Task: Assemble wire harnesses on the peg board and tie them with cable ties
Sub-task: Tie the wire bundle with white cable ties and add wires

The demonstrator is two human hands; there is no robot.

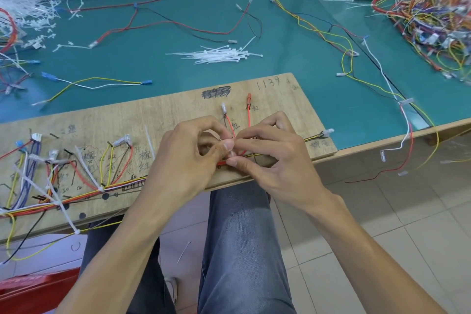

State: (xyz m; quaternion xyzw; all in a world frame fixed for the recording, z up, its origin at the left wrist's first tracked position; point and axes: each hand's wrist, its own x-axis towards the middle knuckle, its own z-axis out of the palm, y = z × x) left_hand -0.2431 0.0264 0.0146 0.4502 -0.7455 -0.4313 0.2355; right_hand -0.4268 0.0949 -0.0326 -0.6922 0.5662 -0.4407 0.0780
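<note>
A wooden peg board (178, 109) with handwritten marks lies across the near table edge. A multicoloured wire harness (76, 194) runs along its front, bound at several spots by white cable ties (86, 171) with long tails. My left hand (188, 158) and my right hand (270, 155) meet over the right part of the bundle. Both pinch the wires where two red wires (248, 117) branch up to their pegs. A small white piece shows between my thumbs; whether it is a tie I cannot tell.
A pile of loose white cable ties (219, 55) lies on the green table (178, 66) behind the board. Loose wire sets lie around it, and a tangled heap of harnesses (428, 18) sits far right. Cut tie scraps (33, 15) lie far left. A red box (38, 288) sits by my knees.
</note>
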